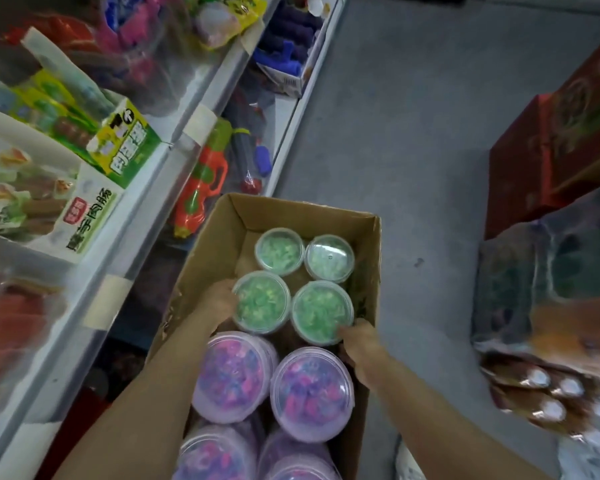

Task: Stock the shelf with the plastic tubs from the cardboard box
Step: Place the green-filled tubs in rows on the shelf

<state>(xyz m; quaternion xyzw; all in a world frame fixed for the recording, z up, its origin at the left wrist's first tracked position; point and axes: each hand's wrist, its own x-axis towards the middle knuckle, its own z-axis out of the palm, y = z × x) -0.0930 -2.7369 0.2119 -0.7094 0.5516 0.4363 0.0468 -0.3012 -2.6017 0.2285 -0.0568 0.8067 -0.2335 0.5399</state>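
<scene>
Presently, item one: left hand [222, 299], set against the nine o'clock side of the near-left green tub [262, 302], fingers curled round its wall below the lid.

Item two: right hand [355, 344], at the five o'clock edge of the near-right green tub [322, 311], fingers bent against its rim and side; how far they wrapped round could not be told.

Step in hand, by judgement: taking hold of two green tubs at once, one per hand, before any lift. Neither tub appeared raised above its neighbours. The next move would call for a straight upward draw clear of the box walls, then a swing toward the shelf at ten o'clock.

Item three: cardboard box [368, 258], brown, corrugated, open-topped, matt, standing on the floor beside the shelving. Contents: four green tubs toward twelve o'clock, the far pair [279, 251] untouched; purple tubs [312, 393] toward six o'clock, seemingly stacked, reaching higher.

Tubs: round, clear thin-walled plastic, flat glossy lids with raised rims, small loose coloured pieces visible inside. Likely light and slippery, apt to flex under a squeeze.

Item four: shelf [132, 230], white metal edge with pale label strips, running from eight o'clock to one o'clock; stocked with printed snack cartons [94, 216] above and plastic water guns [205, 181] below.

Item five: grey floor [413, 133], dull and speckled. Red cartons [548, 157] at three o'clock.
</scene>
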